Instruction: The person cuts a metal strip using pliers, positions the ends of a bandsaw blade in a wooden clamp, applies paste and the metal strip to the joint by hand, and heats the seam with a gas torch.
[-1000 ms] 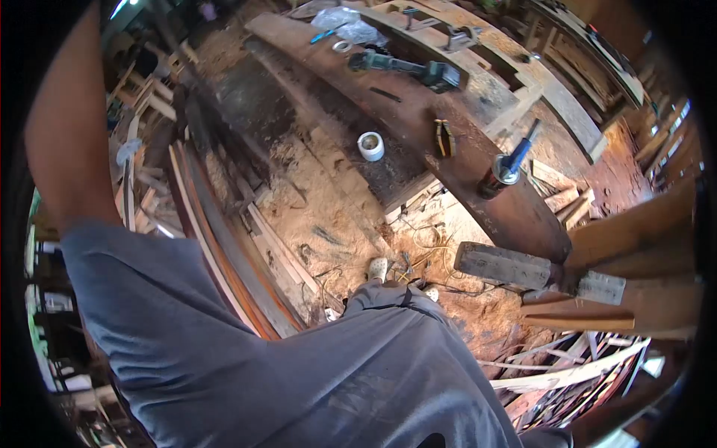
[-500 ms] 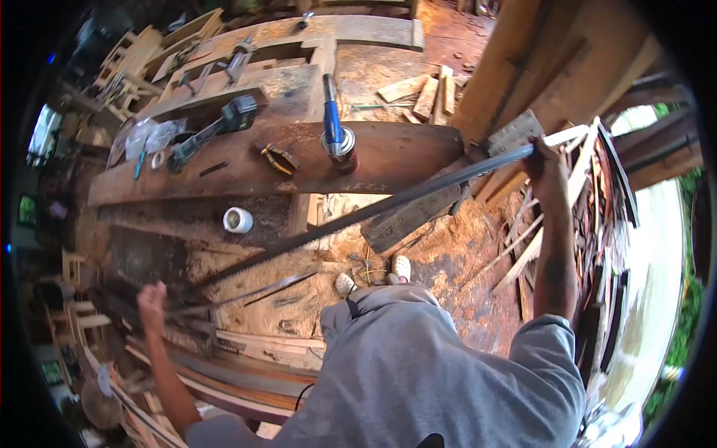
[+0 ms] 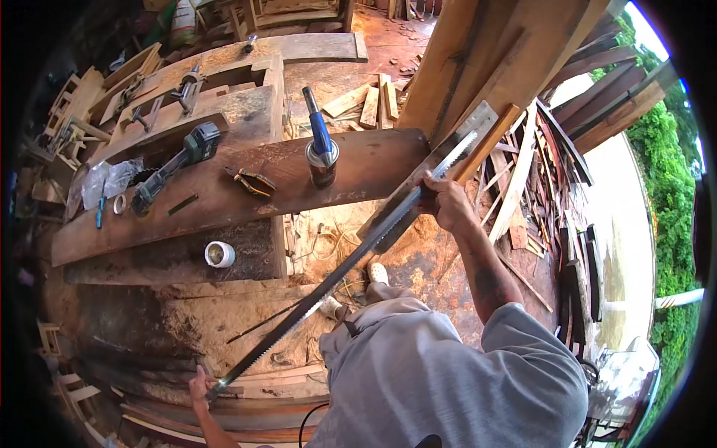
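Plainly, right hand (image 3: 448,205) wraps grip around upper part of toothed blade (image 3: 310,299); left hand (image 3: 199,384) at lower end, grip unclear. Pliers (image 3: 252,182) lie on plank (image 3: 385,163).

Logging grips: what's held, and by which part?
The long toothed blade: right hand grips it near its upper end; left hand at its lower end, grip unclear.

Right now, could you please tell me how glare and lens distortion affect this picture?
In the head view, the rounded black border suggests a fisheye-like lens; glare whitens the long toothed blade near the right hand, and the pale surface at right looks washed out.
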`<state>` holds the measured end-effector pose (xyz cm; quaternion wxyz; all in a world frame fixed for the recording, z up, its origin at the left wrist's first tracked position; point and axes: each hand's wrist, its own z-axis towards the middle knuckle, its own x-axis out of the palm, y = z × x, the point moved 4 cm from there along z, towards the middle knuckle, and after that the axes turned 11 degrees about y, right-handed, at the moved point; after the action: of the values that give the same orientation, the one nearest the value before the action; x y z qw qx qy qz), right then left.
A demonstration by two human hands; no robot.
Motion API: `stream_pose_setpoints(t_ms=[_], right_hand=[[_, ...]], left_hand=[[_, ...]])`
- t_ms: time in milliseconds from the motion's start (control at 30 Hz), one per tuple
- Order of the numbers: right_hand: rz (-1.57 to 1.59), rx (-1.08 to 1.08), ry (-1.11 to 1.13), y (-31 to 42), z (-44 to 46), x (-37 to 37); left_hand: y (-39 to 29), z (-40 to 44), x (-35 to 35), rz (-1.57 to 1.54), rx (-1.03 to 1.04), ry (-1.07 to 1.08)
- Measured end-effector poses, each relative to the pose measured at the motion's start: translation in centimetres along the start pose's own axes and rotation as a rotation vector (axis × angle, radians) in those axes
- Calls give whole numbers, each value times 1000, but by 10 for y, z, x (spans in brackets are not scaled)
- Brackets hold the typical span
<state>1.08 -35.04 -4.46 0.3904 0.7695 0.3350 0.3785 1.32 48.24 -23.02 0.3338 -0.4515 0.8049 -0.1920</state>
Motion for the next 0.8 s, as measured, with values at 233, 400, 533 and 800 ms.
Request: stream_pose_setpoints(t_ms=[233,400,533,800], right_hand=[[-76,82,-65,-34,-19,32],[-79,93,-44,-47,-27,42],[-94,88,-65,-55,-32,44],[-86,112,-52,-55,-32,63]], left_hand=[[-77,-37,31,65,-275,308],[-225,-52,136,51,415,548],[-349,-85,261,179,597,635],[-413,-80,389,65,440,853]])
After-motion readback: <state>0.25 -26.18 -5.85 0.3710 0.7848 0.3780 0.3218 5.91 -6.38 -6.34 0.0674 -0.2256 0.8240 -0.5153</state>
